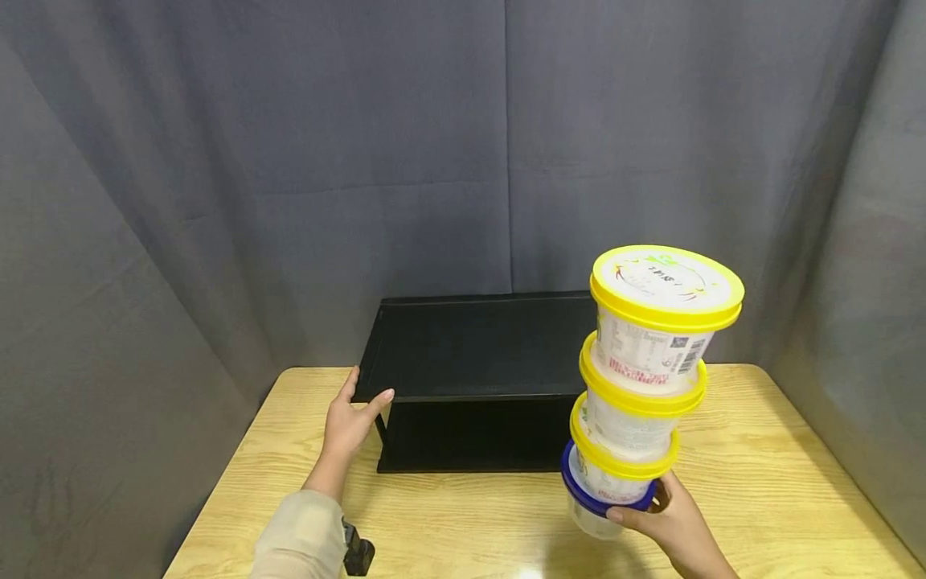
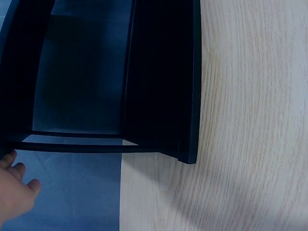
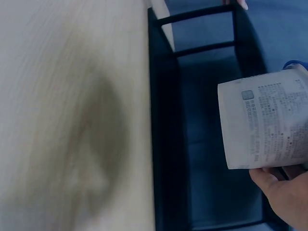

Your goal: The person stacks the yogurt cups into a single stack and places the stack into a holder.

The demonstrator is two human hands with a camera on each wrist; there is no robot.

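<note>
A two-tier black shelf [image 1: 477,346] stands at the back of the table. My left hand [image 1: 350,422] holds its upper board by the near left corner, thumb at the front edge and fingers along the side. On the right, my right hand [image 1: 673,519] grips the bottom tub [image 1: 596,523], which has a blue lid. Three white tubs with yellow lids are stacked on it, the top tub [image 1: 651,350] being uppermost. The stack leans to the right and overlaps the shelf's right end. Printed text covers the gripped tub [image 3: 264,120] in the right wrist view.
A light wood table [image 1: 448,523] lies under everything, with rounded far corners. Grey curtains [image 1: 376,161] hang behind it and along both sides. A small black device [image 1: 358,553] sits at the left wrist beside the beige sleeve [image 1: 302,535].
</note>
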